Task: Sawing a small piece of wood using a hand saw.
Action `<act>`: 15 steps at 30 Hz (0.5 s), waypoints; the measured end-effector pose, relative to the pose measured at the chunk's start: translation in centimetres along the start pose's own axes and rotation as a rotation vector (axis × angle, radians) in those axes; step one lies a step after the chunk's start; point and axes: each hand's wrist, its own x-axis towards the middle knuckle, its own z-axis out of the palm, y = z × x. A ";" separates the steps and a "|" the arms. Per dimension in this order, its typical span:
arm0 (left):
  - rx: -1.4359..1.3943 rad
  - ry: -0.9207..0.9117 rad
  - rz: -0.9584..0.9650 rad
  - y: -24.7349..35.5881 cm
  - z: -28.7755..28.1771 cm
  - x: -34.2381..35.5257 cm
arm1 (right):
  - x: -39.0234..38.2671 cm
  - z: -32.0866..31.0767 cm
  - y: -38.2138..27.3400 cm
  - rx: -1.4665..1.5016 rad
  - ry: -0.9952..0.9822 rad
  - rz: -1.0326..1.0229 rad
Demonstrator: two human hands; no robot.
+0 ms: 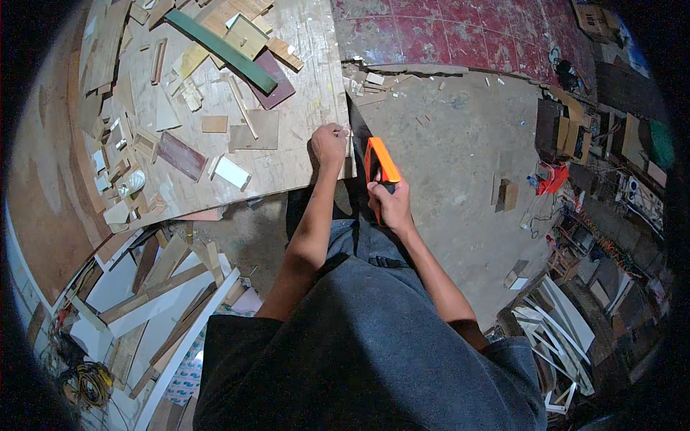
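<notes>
A person's left hand [329, 144] pinches the edge of a plywood tabletop [302, 86] strewn with wood offcuts [215, 123], while the right hand [392, 205] keeps a closed grip on an orange tool [379, 161] just beside it.

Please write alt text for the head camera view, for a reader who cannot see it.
Seen from above, a person's right hand holds an orange tool beside the edge of a plywood sheet, where the left hand rests. Wood offcuts litter the sheet.

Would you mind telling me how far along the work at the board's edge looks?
Done: offcuts already litter the plywood board. In hand: the left hand pinches the board's corner while the right hand holds an orange tool beside it. Left: the tool is not yet touching the edge.
</notes>
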 end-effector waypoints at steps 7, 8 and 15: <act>-0.017 0.001 0.183 -2.7 0.4 0.7 | 0.5 0.4 0.1 0.091 0.009 -0.044; -0.149 -0.072 0.088 -3.3 0.3 0.6 | 0.6 0.4 -0.2 0.133 0.034 -0.031; -0.903 -0.473 -0.515 0.3 -2.4 -2.6 | 3.9 -2.4 1.1 -0.205 0.225 -0.154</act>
